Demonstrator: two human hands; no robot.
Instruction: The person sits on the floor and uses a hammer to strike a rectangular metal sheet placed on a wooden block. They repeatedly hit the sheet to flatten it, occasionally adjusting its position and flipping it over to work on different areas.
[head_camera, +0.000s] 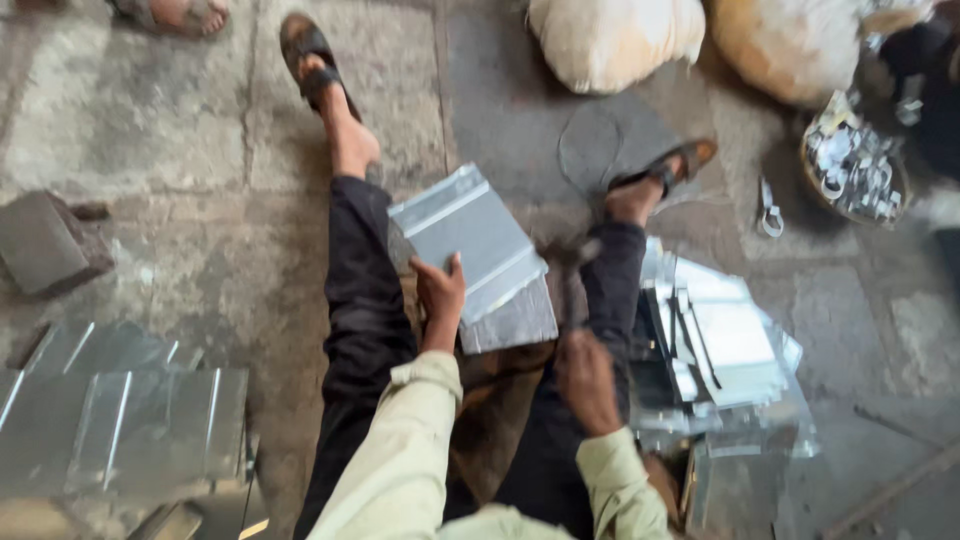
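My left grip (440, 295) presses flat, fingers spread, on a folded grey metal sheet (470, 250) resting between my legs on the stone floor (180, 130). My right grip (585, 375) is closed round a blurred tool handle (572, 290) beside it. I judge the work midway: a finished-looking sheet stack (720, 350) lies right, more sheets (120, 420) at the floor's lower left. Sacks (615, 40) and a basket of metal clips (850, 170) sit beyond my sandals, nothing blocking
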